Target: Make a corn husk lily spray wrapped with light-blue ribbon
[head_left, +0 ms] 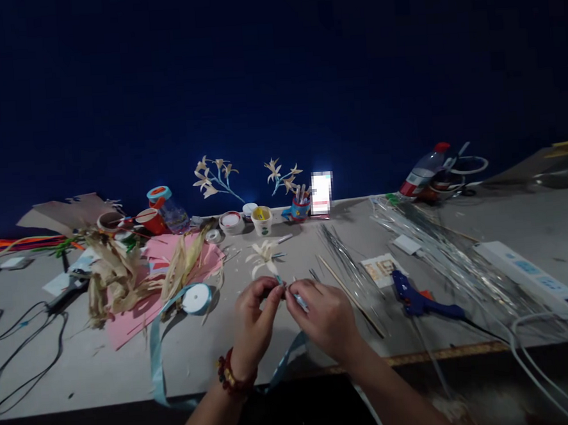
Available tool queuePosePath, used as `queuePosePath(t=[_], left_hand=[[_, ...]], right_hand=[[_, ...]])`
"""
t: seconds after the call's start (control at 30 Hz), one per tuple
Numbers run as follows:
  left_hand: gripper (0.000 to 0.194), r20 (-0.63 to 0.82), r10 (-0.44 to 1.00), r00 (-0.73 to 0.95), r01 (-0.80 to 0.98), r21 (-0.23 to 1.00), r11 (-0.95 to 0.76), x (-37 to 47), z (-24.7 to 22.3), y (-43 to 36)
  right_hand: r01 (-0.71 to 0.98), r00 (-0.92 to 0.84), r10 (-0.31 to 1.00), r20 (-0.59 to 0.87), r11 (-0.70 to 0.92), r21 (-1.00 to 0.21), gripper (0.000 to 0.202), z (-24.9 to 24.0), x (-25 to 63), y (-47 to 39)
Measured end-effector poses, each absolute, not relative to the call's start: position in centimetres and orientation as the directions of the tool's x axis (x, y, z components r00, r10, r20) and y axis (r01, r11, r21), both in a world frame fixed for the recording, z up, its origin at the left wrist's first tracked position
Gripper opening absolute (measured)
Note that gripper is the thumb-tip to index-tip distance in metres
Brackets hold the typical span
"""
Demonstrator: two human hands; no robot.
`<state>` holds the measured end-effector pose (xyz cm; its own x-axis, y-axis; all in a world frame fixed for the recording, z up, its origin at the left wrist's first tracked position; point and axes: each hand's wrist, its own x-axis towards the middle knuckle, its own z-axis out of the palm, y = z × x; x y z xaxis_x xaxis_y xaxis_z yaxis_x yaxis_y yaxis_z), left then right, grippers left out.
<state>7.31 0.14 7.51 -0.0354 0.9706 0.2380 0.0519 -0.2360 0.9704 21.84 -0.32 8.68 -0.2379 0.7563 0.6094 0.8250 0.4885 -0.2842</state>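
Both hands meet above the near middle of the table. The fingers of my left hand [259, 316] are pinched around the base of a cream husk-like flower [262, 260], whose petals point away from me. Close beside it, my right hand [323, 312] has its fingers closed on a light blue ribbon [295, 348] near the flower's stem. Some blue wrapping shows between the fingertips. From there the ribbon hangs below the table edge, passes behind my left wrist and rises on the left to its white spool [196, 299]. The stem itself is mostly hidden by my fingers.
Dried corn husks [117, 280] lie on pink paper [127, 324] to the left. A blue glue gun [421, 300], wire bundles [440, 254] and a power strip [523, 271] are on the right. Finished flower sprigs [219, 178], cups [262, 221] and a phone [321, 194] stand behind.
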Motion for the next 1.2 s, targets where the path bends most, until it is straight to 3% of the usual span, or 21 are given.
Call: queuePosePath(t=[0.13,0.4,0.93,1.2], left_hand=[[0.005,0.238,0.971,-0.024,0.09,0.968,-0.235,6.9,7.7,0.2],[0.01,0.155,0.987,0.045,0.0,0.988,-0.155,6.3,8.3,0.4],[0.01,0.189,0.98,-0.066,0.099,0.978,-0.182,5.9,7.5,0.1],[0.01,0.169,0.977,-0.132,0.064,0.985,-0.161,5.9,7.1,0.0]], right_hand=[[0.81,-0.287,0.772,0.567,0.512,-0.287,0.017,9.2,22.0,-0.4],[0.751,-0.337,0.797,0.5,0.548,-0.368,0.01,9.7,22.4,-0.7],[0.747,-0.216,0.707,0.674,0.564,-0.352,0.015,7.5,20.6,-1.7],[0.685,-0.311,0.737,0.6,0.612,-0.397,0.015,7.3,20.4,-3.0]])
